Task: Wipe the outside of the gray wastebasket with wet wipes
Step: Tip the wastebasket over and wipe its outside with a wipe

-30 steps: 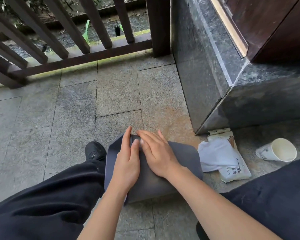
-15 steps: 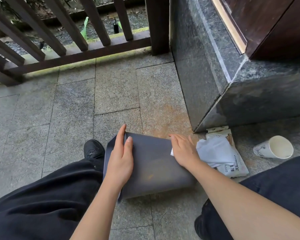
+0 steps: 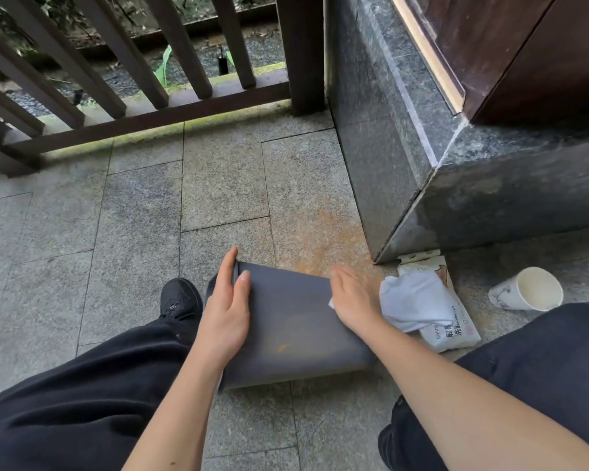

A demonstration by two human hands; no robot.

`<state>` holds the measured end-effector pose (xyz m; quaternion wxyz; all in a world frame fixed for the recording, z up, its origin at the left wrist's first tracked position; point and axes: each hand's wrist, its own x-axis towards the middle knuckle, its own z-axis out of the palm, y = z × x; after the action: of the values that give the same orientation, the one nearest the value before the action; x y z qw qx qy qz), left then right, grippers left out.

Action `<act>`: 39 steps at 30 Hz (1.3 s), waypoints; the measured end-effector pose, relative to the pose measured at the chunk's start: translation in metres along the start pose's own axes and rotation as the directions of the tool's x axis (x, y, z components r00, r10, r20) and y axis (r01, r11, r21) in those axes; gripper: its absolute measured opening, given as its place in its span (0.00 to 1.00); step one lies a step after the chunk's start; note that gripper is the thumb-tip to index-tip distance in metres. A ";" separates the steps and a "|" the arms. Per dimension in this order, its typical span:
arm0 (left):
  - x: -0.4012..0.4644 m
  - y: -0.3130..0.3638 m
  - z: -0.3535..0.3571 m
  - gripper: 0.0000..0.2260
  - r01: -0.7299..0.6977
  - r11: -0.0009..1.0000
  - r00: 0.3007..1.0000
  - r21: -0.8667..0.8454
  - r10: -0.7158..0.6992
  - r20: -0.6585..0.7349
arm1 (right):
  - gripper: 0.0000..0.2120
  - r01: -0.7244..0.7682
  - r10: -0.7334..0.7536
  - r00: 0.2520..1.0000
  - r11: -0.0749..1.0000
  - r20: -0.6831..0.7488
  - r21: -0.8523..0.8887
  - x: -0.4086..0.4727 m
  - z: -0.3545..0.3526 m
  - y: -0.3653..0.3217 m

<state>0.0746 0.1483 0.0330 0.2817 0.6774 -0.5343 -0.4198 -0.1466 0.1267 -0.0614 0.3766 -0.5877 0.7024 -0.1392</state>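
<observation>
The gray wastebasket (image 3: 293, 324) lies on its side on the stone floor between my knees, its open rim toward the left. My left hand (image 3: 227, 311) grips that rim, thumb over the edge and fingers flat on the upper side. My right hand (image 3: 352, 300) presses flat on the basket's right end, with a white wet wipe (image 3: 331, 304) under the palm; only a small corner of it shows. A small orange smear (image 3: 283, 348) marks the basket's side. The wet wipe pack (image 3: 453, 331) lies just right of the basket, with a crumpled white wipe (image 3: 412, 300) on it.
A white paper cup (image 3: 527, 288) lies on its side at the right. A dark stone plinth (image 3: 405, 158) rises behind the pack, and a wooden railing (image 3: 150, 83) closes the far side. My black shoe (image 3: 179, 299) stands left of the basket.
My right hand has slid with the wipe from the left rim, next to my left hand, across the basket's side to its right end. The left hand kept its hold on the rim.
</observation>
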 end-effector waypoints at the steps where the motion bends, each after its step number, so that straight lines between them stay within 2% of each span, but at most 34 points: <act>1: 0.000 0.002 0.002 0.23 -0.009 1.000 1.000 -0.009 0.009 0.006 | 0.18 0.091 -0.091 0.996 0.996 0.012 0.021 -0.003 0.004 -0.014; 5: -0.002 0.011 0.010 0.25 -0.082 0.997 0.996 -0.013 0.082 0.027 | 0.23 0.391 -0.394 0.919 0.910 -0.007 0.139 -0.016 0.012 -0.085; 8: -0.006 0.015 0.017 0.24 -0.108 0.994 0.993 -0.033 0.110 0.050 | 0.22 0.446 -0.444 0.894 0.861 -0.065 0.246 -0.022 0.006 -0.107; 10: -0.008 0.017 0.022 0.23 -0.125 0.992 0.991 0.004 0.124 0.047 | 0.22 0.449 -0.446 0.892 0.866 -0.066 0.221 -0.021 0.001 -0.098; 13: -0.008 0.019 0.025 0.21 -0.124 0.990 0.992 0.063 0.122 0.028 | 0.23 0.335 -0.337 0.941 0.930 -0.013 0.152 -0.013 -0.003 -0.065; 16: -0.008 0.017 0.022 0.20 -0.083 0.996 0.997 0.034 0.083 0.004 | 0.24 0.096 -0.101 0.991 0.993 0.085 0.065 -0.010 -0.005 -0.016; 18: -0.008 0.016 0.019 0.20 -0.066 0.998 0.998 0.019 0.066 0.002 | 0.23 -0.076 0.074 0.994 0.997 0.085 0.017 -0.012 -0.007 0.016; 21: -0.006 0.017 0.016 0.19 -0.033 0.999 0.999 0.033 0.033 0.022 | 0.21 -0.230 0.230 0.972 0.973 0.037 -0.019 -0.014 -0.007 0.044; 24: -0.005 0.014 0.011 0.18 -0.021 1.000 0.999 0.010 0.020 0.025 | 0.20 -0.377 0.379 0.925 0.915 0.018 0.140 -0.017 -0.007 0.052; 28: -0.006 0.011 0.008 0.20 0.007 0.999 1.000 -0.037 -0.007 -0.014 | 0.16 -0.559 0.570 0.822 0.805 0.005 0.199 -0.019 0.003 0.055; 33: -0.006 0.010 0.007 0.22 0.027 0.999 0.999 -0.046 -0.028 -0.039 | 0.18 -0.457 0.486 0.872 0.854 -0.066 0.247 -0.016 0.010 0.039; 39: -0.008 0.012 0.008 0.23 0.017 0.998 0.999 -0.068 -0.020 -0.044 | 0.20 -0.413 0.421 0.904 0.905 -0.079 0.103 -0.016 0.011 0.034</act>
<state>0.0610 0.1532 0.0411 0.3126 0.6815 -0.5070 -0.4251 -0.1633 0.1529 -0.0845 0.3866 -0.3999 0.8232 -0.1137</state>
